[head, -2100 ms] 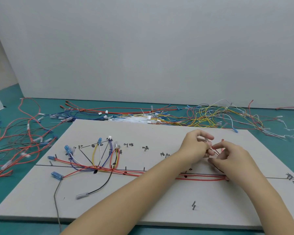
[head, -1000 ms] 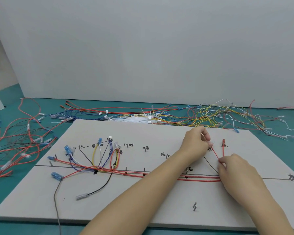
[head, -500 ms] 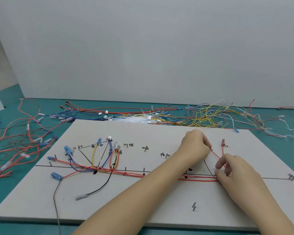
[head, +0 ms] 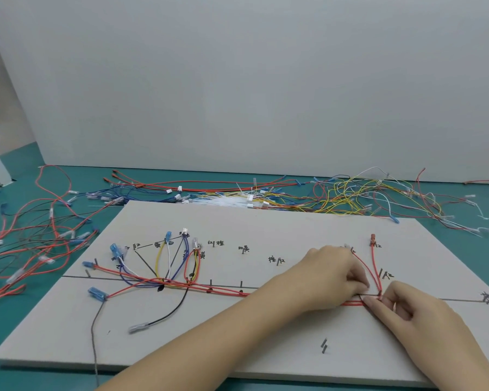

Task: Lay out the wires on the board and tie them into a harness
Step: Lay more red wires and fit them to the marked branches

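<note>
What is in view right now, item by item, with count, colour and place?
board: one, pale grey, on the table, marked with black lines and labels
routed wires: one bundle, mostly red with blue, yellow, white and black, along the board's horizontal line, fanning up at the left
red branch wires: two, red, rising from the line at the right
black wire: one, black, trailing toward the board's near edge
loose wires: many, red, yellow, blue, white, on the table behind and left of the board
table: one, teal, under everything
wall: one, white, behind
left hand: one, fingers on the red wires at the line
right hand: one, fingers pinching the same wires
</note>
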The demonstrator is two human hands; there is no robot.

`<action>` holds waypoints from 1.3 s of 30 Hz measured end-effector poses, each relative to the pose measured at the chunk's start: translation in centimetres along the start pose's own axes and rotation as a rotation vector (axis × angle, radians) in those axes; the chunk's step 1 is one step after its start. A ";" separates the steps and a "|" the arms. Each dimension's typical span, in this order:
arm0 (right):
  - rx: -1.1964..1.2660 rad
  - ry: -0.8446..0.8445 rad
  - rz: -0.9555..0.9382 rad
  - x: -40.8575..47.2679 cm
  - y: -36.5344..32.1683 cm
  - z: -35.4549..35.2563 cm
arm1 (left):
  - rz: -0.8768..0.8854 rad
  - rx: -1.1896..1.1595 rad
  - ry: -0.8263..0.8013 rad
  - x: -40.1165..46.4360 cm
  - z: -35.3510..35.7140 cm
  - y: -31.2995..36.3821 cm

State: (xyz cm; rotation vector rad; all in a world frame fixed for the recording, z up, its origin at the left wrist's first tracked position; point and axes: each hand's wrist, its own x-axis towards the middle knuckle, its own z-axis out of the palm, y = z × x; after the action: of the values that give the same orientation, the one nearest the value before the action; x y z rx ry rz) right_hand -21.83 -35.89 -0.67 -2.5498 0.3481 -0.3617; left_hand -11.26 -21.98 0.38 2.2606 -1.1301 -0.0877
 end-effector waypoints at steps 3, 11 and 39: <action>-0.029 0.027 -0.008 -0.2 0.9 -0.4 | 0.022 -0.096 0.024 -0.5 0.2 0.1; -0.090 0.152 0.022 0.0 4.0 -1.0 | 0.053 -0.125 0.089 -0.1 1.2 1.2; 0.037 0.040 -0.139 6.1 1.8 0.0 | 0.018 -0.001 0.080 0.8 1.8 2.5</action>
State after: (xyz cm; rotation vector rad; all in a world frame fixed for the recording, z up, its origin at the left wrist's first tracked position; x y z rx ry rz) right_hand -16.43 -39.30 -0.52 -2.5398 0.1775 -0.4673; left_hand -13.10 -24.64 0.44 2.2319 -1.1083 0.0093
